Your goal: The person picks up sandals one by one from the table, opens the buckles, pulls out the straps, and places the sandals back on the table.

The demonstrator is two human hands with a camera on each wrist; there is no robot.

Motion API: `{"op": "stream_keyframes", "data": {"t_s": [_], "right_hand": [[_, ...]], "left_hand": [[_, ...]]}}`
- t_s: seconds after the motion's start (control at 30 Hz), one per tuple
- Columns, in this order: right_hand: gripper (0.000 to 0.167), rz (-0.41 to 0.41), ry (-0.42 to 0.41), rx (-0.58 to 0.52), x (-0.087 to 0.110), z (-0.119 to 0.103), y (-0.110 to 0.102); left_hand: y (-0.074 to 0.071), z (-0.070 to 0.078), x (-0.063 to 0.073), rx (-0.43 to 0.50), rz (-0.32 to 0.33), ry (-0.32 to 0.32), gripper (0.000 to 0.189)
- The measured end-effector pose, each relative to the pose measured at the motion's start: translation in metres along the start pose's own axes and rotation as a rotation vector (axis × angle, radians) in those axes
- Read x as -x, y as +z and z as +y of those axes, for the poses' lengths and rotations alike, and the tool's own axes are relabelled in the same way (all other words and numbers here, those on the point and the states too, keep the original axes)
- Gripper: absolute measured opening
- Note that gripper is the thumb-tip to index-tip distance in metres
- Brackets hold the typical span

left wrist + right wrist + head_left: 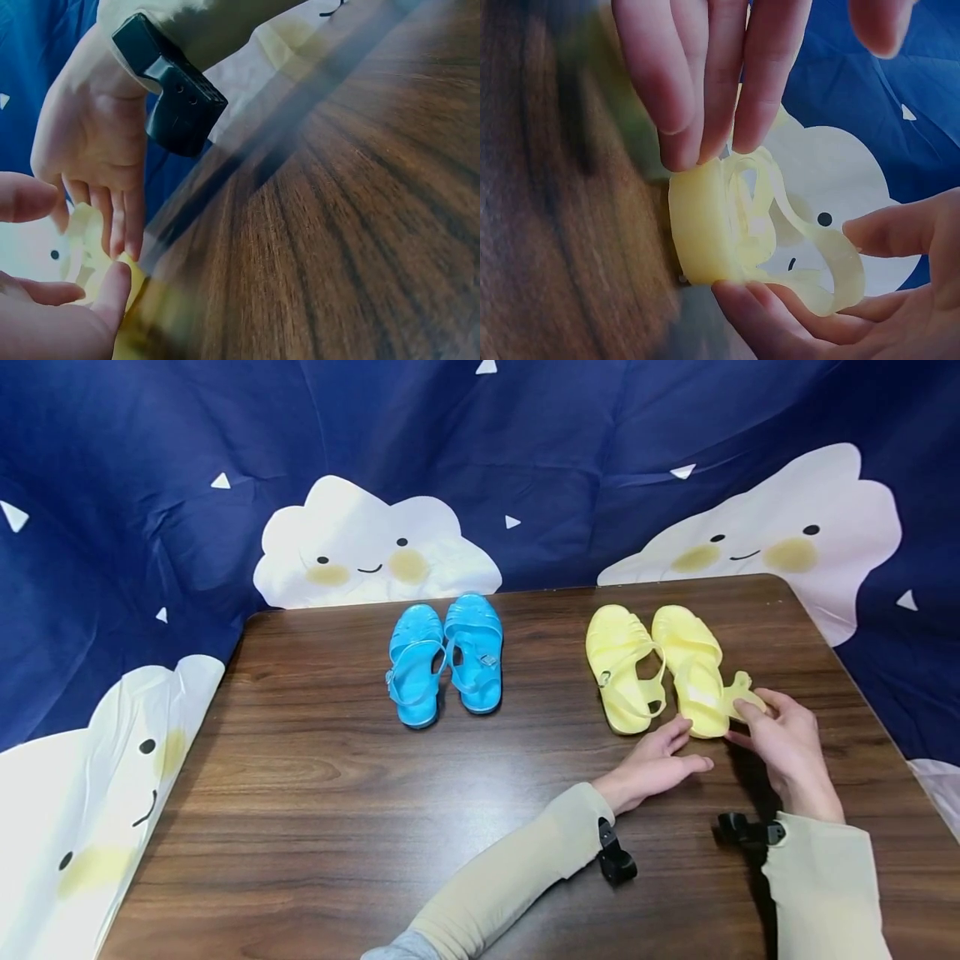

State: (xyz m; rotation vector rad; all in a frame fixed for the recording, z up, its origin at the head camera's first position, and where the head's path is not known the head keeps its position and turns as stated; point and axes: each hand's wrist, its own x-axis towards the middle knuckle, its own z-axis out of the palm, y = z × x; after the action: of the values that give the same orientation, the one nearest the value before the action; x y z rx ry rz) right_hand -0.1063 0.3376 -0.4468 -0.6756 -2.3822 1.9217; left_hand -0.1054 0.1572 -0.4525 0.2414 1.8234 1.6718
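Two yellow sandals lie side by side, toes toward the back, on the right half of the table in the head view. My right hand [791, 752] pinches the loose ankle strap of the right yellow sandal [684, 635], which stands out to the right; the right wrist view shows the thumb on this strap [845, 274] with fingers below. My left hand [652, 764] touches the same sandal's heel [697, 229] with fairly straight fingers, thumb apart. Just left of it lies the other yellow sandal [615, 639], its strap looped over the opening.
A pair of blue sandals [474, 618] lies left of the yellow ones, toes toward the back. The brown wooden table [300, 827] ends at a dark blue cloth [555, 435] with clouds. Black camera mounts [617, 860] sit on both wrists.
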Motion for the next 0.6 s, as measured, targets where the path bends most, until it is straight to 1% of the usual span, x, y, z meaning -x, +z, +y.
{"op": "stream_keyframes", "data": {"t_s": [0.07,0.13,0.17,0.27,0.33,0.37,0.4,0.43,0.47,0.5,0.53,0.57,0.6], "right_hand": [[0.072,0.011,0.003,0.033,-0.006,0.008,-0.002],[0.074,0.025,0.0,0.09,-0.009,0.009,-0.003],[0.075,0.035,-0.002,0.129,-0.006,0.006,-0.002],[0.071,0.067,0.001,0.288,0.01,-0.017,0.005],[0.068,0.115,0.002,0.318,0.015,-0.026,0.008],[0.065,0.149,0.003,0.301,0.017,-0.03,0.01],[0.059,0.192,0.0,0.255,0.018,-0.033,0.012],[0.05,0.244,-0.009,0.17,0.019,-0.035,0.014],[0.04,0.3,-0.026,0.057,0.019,-0.038,0.017],[0.032,0.352,-0.059,-0.077,0.02,-0.04,0.019],[0.026,0.405,-0.11,-0.221,0.02,-0.042,0.021],[0.023,0.438,-0.162,-0.371,0.02,-0.044,0.024],[0.022,0.452,-0.213,-0.525,0.021,-0.047,0.026]], "left_hand": [[-0.001,0.001,0.001,-0.002,0.002,-0.005,0.064],[-0.002,0.001,0.002,-0.016,0.003,-0.005,0.062],[-0.003,0.002,0.003,-0.023,0.003,-0.001,0.061],[-0.007,0.002,0.006,-0.053,-0.019,0.028,0.054],[-0.011,0.004,0.01,-0.069,-0.057,0.059,0.047],[-0.013,0.005,0.011,-0.075,-0.087,0.079,0.043],[-0.016,0.007,0.014,-0.087,-0.119,0.099,0.039],[-0.02,0.008,0.016,-0.112,-0.147,0.12,0.036],[-0.024,0.01,0.018,-0.139,-0.176,0.145,0.033],[-0.028,0.012,0.021,-0.173,-0.199,0.174,0.03],[-0.033,0.014,0.023,-0.204,-0.219,0.21,0.028],[-0.038,0.016,0.026,-0.228,-0.228,0.245,0.027],[-0.043,0.018,0.028,-0.249,-0.222,0.275,0.026]]}}
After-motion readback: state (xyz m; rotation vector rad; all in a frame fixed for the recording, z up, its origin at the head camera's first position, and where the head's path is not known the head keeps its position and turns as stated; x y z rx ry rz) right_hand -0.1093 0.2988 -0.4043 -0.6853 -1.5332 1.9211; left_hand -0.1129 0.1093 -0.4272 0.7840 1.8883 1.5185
